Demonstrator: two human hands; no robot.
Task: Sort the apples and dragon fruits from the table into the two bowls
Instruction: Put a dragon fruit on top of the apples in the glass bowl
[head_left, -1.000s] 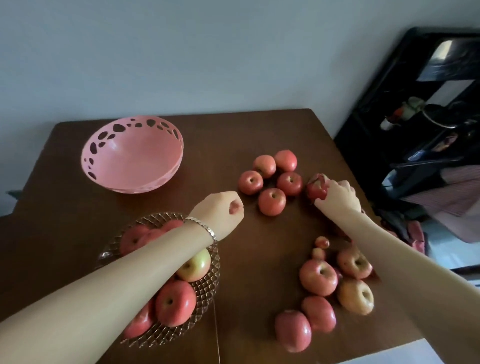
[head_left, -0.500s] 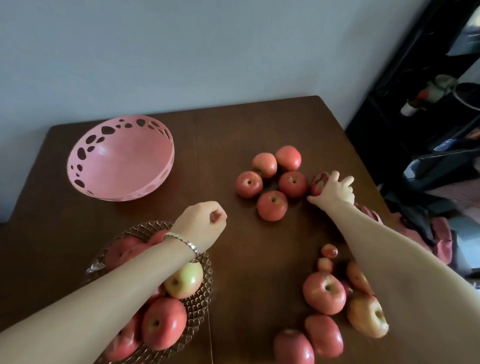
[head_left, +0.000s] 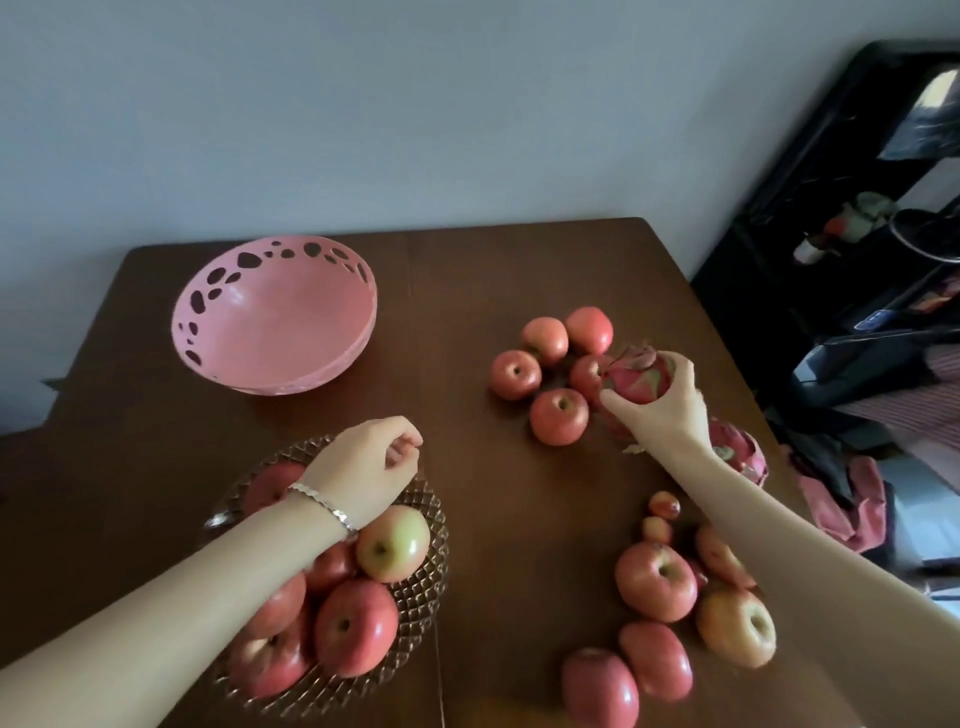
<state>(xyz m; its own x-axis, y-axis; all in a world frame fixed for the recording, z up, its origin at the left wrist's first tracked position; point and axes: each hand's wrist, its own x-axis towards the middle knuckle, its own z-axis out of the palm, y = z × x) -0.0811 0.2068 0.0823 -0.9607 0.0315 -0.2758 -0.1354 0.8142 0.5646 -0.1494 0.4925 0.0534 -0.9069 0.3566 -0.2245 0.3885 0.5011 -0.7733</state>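
Sorting looks less than half done. Nearest, at 7 o'clock, the glass bowl (head_left: 425, 501) holds at least six apples (head_left: 356, 626); the left forearm hides part of the pile. At 5 o'clock five near apples (head_left: 655, 581) lie loose on the desk (head_left: 493, 519), with two small reddish fruit (head_left: 664, 505) just beyond them, too small to name. The left hand (head_left: 363, 467) hovers over the glass bowl's far rim, fingers loosely curled, holding nothing. At 3 o'clock a resting dragon fruit (head_left: 740, 452) sits partly behind the right forearm. At 1 o'clock the right hand (head_left: 670, 410) grips a held dragon fruit (head_left: 636, 382) just beside five far apples (head_left: 516, 374). At 10 o'clock the pink bowl (head_left: 275, 322) holds nothing. Ten apples and both dragon fruits remain to be sorted.
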